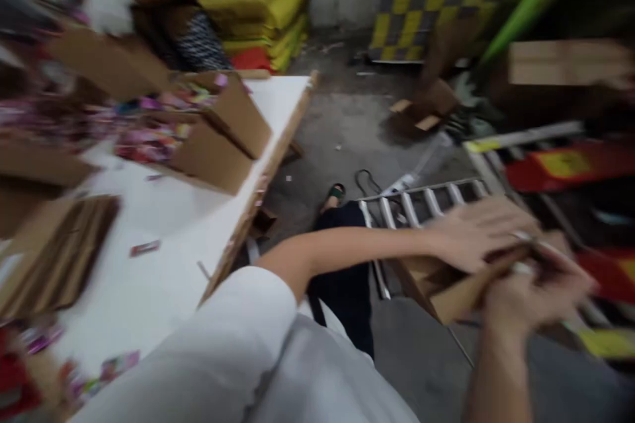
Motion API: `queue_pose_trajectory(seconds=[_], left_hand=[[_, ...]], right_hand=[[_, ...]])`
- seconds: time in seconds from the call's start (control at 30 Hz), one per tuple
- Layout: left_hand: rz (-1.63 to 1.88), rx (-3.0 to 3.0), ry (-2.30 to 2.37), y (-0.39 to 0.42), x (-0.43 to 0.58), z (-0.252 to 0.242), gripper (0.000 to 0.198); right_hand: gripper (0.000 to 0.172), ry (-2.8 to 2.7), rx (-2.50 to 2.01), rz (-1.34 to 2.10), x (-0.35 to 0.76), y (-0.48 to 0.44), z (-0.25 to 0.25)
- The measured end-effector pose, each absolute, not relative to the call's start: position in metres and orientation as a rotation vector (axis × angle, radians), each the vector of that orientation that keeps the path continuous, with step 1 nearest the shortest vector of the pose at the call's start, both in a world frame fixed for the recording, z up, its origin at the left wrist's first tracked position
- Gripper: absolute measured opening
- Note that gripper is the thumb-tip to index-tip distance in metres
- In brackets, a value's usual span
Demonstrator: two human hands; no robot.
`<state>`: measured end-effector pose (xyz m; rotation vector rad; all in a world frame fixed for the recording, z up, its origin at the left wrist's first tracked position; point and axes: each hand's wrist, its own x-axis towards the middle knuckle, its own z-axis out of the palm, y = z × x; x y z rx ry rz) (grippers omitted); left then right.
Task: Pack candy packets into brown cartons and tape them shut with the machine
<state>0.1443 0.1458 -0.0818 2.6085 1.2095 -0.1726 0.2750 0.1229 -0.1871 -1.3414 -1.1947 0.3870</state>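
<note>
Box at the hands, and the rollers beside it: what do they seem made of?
The box looks like matte cardboard: plain brown, thin flat panels. The rollers seem smooth metal, from their silvery highlights, though blur leaves coated plastic possible.

Carton (459, 296): its flap is showing plain brown cardboard, matt and stiff
Roller frame (407, 209): its bars are looking like smooth metal and are catching a pale shine
Tabletop (178, 228): its white face is appearing smooth, with a faint sheen
Tabletop edging (284, 140): it is looking like raw wood, rough and matt
Boxes (213, 157): they are showing dry, matt cardboard
Packets (149, 143): their wrappers are looking like thin, glossy plastic, though blur is softening them
Yellow sacks (243, 0): they are appearing creased, like plastic
Floor (342, 115): it is looking like stained, matt concrete
Sleeve (238, 317): it is showing soft, matt cloth
</note>
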Motion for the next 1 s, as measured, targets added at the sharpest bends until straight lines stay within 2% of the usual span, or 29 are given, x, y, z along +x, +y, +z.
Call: queue_pose_trajectory(seconds=[0.1, 0.33, 0.53, 0.73, 0.87, 1.0], left_hand=[[-0.165, 2.485, 1.101, 0.161, 0.135, -0.090, 0.074], [0.137, 2.577, 1.162, 0.152, 0.139, -0.127, 0.052], [0.114, 2.465, 1.173, 0.155, 0.139, -0.126, 0.064], [0.124, 2.294, 1.064, 0.168, 0.134, -0.121, 0.066], [0.175, 2.331, 1.080, 0.166, 0.142, -0.127, 0.066], [0.229, 2.211, 1.109, 0.176, 0.137, -0.133, 0.069]], right_hand=[[0.022, -1.170, -1.301, 0.378, 0.292, 0.114, -0.178], [0.026, -1.261, -1.391, 0.392, 0.279, 0.116, -0.176], [0.025, -1.491, -1.449, 0.272, 0.283, 0.115, -0.166], [0.030, -1.583, -1.600, 0.305, 0.278, 0.124, -0.163], [0.040, -1.613, -1.647, 0.350, 0.273, 0.118, -0.160], [0.066, -1.889, -1.587, 0.349, 0.259, 0.070, -0.154]])
